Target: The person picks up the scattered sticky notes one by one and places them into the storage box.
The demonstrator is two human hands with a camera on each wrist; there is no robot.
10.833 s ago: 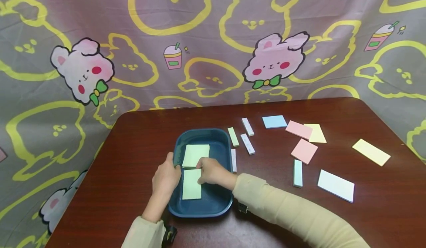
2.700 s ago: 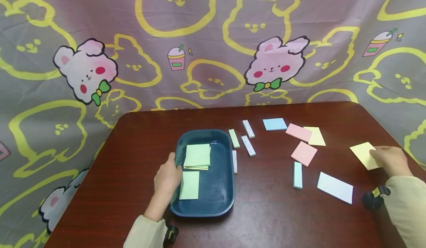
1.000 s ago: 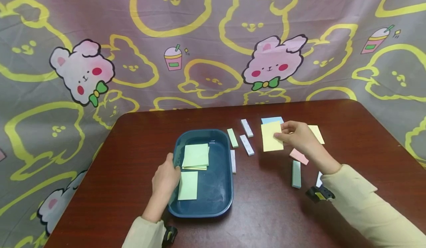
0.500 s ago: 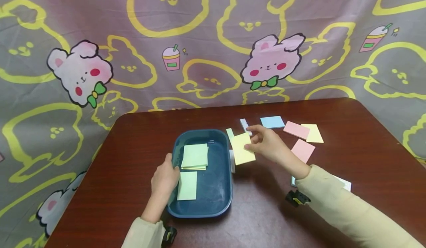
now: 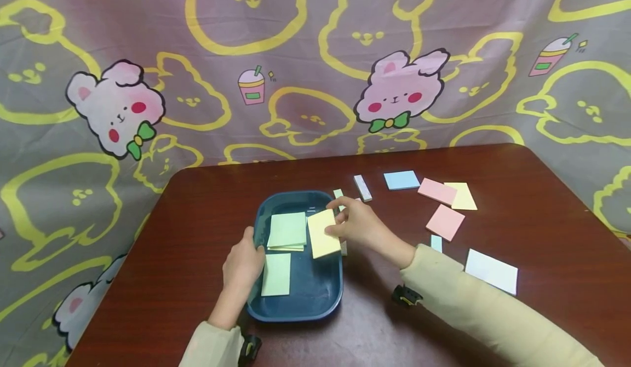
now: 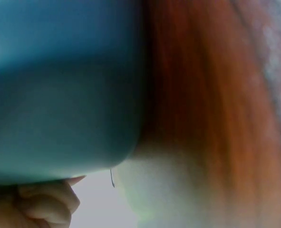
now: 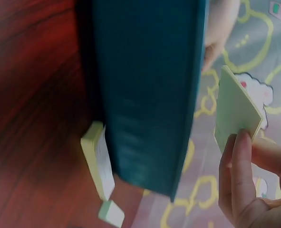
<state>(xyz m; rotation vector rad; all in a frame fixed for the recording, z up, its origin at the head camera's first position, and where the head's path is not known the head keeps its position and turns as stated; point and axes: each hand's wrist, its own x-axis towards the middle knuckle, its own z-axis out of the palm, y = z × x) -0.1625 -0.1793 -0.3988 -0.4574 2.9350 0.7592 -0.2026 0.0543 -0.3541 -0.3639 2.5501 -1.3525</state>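
Observation:
My left hand [image 5: 241, 263] grips the left rim of a dark blue tray [image 5: 317, 304]; in the left wrist view its curled fingers [image 6: 50, 202] lie against the blurred tray wall. A yellow sticky note pad [image 5: 322, 238] is pinched between the thumb and fingers of my right hand [image 5: 365, 227], held tilted above the tray's right side. The right wrist view shows this pad [image 7: 235, 111] raised over the rim. Inside the tray, a light green pad [image 5: 287, 229] lies with a yellow edge showing beneath it. Another light green pad [image 5: 276, 275] is below that, nearer me.
Right of the tray lie a white strip pad [image 5: 362, 187] and a green strip [image 5: 338, 194], others partly hidden by my hand. Farther right are blue [image 5: 401, 180], pink [image 5: 437, 190], yellow [image 5: 466, 196], second pink [image 5: 445, 222] and white pads [image 5: 492, 271], plus a pale blue strip [image 5: 436, 243].
Earlier my right hand handled a green pad in the tray, then picked up the yellow pad at the far right. It has carried that pad left over the tray. My left hand stays on the rim.

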